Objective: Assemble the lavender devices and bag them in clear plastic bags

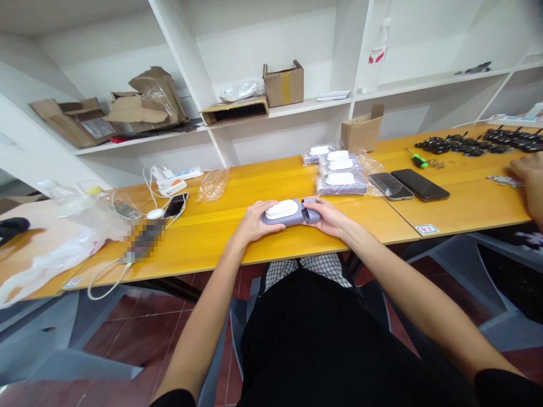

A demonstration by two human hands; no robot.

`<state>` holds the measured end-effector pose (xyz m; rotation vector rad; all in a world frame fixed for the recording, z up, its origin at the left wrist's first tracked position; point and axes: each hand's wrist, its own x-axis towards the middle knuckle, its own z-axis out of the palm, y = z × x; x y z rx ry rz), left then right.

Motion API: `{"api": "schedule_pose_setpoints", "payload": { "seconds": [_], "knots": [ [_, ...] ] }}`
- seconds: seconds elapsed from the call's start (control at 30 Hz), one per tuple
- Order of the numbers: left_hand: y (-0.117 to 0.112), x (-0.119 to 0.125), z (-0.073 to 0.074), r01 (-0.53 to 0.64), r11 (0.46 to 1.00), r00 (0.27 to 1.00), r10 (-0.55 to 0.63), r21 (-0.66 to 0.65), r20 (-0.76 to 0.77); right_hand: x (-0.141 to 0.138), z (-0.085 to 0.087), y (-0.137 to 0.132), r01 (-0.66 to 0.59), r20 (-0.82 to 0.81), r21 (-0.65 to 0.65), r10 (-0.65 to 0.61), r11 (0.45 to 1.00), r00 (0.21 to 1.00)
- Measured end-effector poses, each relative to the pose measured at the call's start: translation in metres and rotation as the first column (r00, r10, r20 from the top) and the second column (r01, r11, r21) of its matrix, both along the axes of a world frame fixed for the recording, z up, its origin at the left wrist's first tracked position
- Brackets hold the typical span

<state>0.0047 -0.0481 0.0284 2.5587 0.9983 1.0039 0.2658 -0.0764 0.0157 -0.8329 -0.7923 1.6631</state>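
Over the table's front edge, my left hand (257,221) is closed around a purple-grey case (271,217) with a white, ridged oval piece (282,210) on its top. My right hand (330,217) grips a purple-grey end piece (313,215) at the case's right end. A dark gap shows between the end piece and the case; whether they still join is unclear. Beyond my right hand lie several similar purple-grey cases (344,187) in clear plastic wrap, each with a white oval top.
Two dark phones, one flat phone (392,186) and a thicker one (419,184), lie to the right. Farther right are a green screwdriver (419,161), black parts (464,144) and another person's hand (530,175). Left are a power strip (172,186), cables and a plastic bag (213,185).
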Motion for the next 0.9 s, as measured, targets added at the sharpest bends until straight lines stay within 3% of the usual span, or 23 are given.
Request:
{"api": "schedule_pose_setpoints", "payload": {
  "seconds": [0.9],
  "knots": [
    [0.0001, -0.0003, 0.0031, 0.061, 0.997, 0.997, -0.060, 0.040, -0.038, -0.0052, 0.0049, -0.0008, 0.106, 0.057, -0.023, -0.105, 0.994, 0.993]
  ]
}}
